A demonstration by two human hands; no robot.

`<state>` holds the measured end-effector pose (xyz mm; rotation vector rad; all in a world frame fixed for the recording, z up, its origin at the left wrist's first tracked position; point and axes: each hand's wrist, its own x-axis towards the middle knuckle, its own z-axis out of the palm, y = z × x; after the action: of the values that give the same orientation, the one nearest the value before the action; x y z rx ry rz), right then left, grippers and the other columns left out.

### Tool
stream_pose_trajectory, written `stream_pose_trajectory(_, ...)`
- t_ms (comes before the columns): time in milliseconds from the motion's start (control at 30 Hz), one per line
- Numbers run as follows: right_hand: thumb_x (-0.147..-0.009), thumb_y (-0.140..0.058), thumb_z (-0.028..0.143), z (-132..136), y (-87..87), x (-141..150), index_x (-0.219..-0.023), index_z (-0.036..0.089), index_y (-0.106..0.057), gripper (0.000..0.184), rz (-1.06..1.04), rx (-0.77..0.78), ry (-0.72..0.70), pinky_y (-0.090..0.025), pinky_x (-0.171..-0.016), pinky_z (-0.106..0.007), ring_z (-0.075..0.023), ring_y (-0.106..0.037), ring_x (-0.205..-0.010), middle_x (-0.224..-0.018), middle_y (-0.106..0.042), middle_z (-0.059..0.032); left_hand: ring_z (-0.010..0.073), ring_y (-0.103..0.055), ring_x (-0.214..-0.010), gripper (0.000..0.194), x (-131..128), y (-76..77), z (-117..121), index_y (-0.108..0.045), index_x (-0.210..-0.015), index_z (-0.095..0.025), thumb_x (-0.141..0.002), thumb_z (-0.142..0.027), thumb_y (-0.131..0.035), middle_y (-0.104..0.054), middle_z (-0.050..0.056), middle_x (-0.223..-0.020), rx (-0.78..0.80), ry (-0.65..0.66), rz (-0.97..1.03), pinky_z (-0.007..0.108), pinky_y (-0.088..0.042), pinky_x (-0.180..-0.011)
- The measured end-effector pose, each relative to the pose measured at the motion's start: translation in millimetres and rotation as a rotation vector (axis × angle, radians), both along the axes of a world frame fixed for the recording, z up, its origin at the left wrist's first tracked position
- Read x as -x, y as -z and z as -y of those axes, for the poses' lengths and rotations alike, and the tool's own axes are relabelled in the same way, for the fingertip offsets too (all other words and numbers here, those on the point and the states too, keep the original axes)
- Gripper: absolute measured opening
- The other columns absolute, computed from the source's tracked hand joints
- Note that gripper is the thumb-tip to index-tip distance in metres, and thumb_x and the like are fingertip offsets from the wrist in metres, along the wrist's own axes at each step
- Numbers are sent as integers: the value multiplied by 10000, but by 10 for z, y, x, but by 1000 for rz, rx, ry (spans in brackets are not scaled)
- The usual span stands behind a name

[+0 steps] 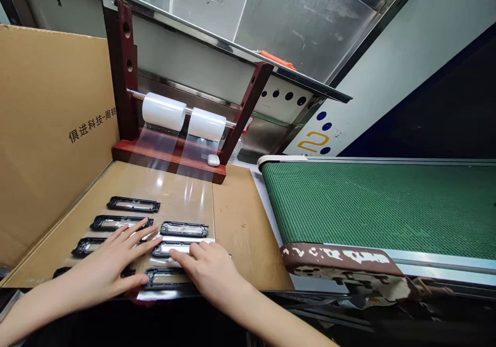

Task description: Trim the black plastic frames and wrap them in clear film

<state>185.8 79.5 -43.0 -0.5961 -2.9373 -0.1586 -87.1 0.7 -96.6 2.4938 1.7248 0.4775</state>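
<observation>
Black rectangular frames lie in two slanted columns on a brown cardboard sheet (236, 223). Each frame has a long pale window, as on this top left frame (134, 204). My left hand (120, 254) is spread flat over the left column, its thumb tip at the lowest right frame (166, 278) and its fingers partly covering the left frames. My right hand (211, 269) rests over the right column. Its fingers are bent and apart, touching the middle right frame (170, 249). Clear film (163, 182) runs down the sheet toward the frames.
A dark red wooden stand (166, 158) holds two film rolls, the left roll (164, 112) and the right roll (206, 125). A small white case (213, 160) sits on its base. A cardboard wall (54, 130) rises at left. A green conveyor belt (372, 207) is at right.
</observation>
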Motion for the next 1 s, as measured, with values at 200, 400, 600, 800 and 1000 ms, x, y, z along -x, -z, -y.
stream_pose_trajectory(200, -996, -603, 251, -4, -30, 119, -1298, 260, -593, 303, 22, -23, -49, -445, -572, -294, -192, -629, -685, -799, -694, 8, 407, -415, -1433, 669, -2, 12, -5, -311, -1494, -494, -898, -565, -607, -425, -15, -1572, 21, -9, -10, 647, -439, -1084)
stream_pose_trajectory(400, -992, -611, 291, -9, 20, 108, -1320, 286, -582, 329, 11, -3, -17, -442, -602, -282, -187, -630, -696, -817, -702, 2, 402, -441, -1418, 683, 22, 2, -6, -270, -1504, -508, -904, -602, -583, -416, -13, -1573, 15, -4, -25, 648, -458, -1068)
stream_pose_trajectory(600, -1006, -583, 272, 1, -30, 191, -1267, 275, -620, 264, 16, 13, -61, -450, -599, -278, -181, -640, -705, -789, -694, 10, 413, -488, -1385, 704, 34, -6, 5, -321, -1495, -487, -874, -597, -632, -469, 10, -1550, 7, -11, -23, 602, -479, -1055)
stream_pose_trajectory(800, -982, -621, 234, -69, -133, -71, -1249, 261, -651, 271, 26, 70, -50, -470, -607, -279, -191, -642, -711, -762, -697, -5, 410, -475, -1397, 713, 34, 66, 5, -340, -1491, -502, -858, -592, -656, -455, -6, -1566, -1, -26, -16, 606, -453, -1076)
stream_pose_trajectory(1000, -952, -662, 210, -85, -209, -488, -1237, 279, -673, 293, 35, 66, 36, -419, -581, -262, -176, -631, -681, -770, -702, -3, 422, -468, -1397, 718, 83, 126, -2, -283, -1508, -517, -878, -613, -615, -433, -14, -1576, -24, -12, -32, 651, -460, -1056)
